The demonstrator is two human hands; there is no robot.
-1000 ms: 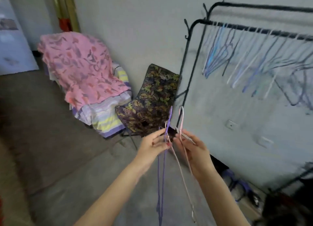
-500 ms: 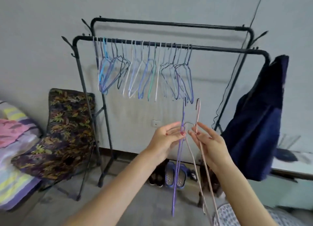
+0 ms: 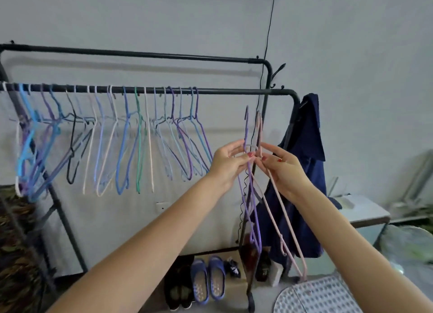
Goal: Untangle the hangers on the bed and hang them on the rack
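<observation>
Grey wall and rack [image 3: 234, 91] now fill my view; my left hand [image 3: 228, 161] pinches the purple hanger [image 3: 246, 134], right hand [image 3: 282, 166] the pink hanger [image 3: 259, 129], ready for hanging.

We see a navy garment [image 3: 304, 172] hanging against the pale wall [image 3: 363, 43]. Left of the garment, a thin black cord [image 3: 269, 31] runs down the wall. Below and left of the garment, on the floor, blue slippers [image 3: 207, 278] stand beside black shoes [image 3: 178, 287]. Right of the garment stands a white tabletop [image 3: 365, 210]. Far left of the garment, a leaf-patterned chair [image 3: 14, 242] shows at the edge.
</observation>
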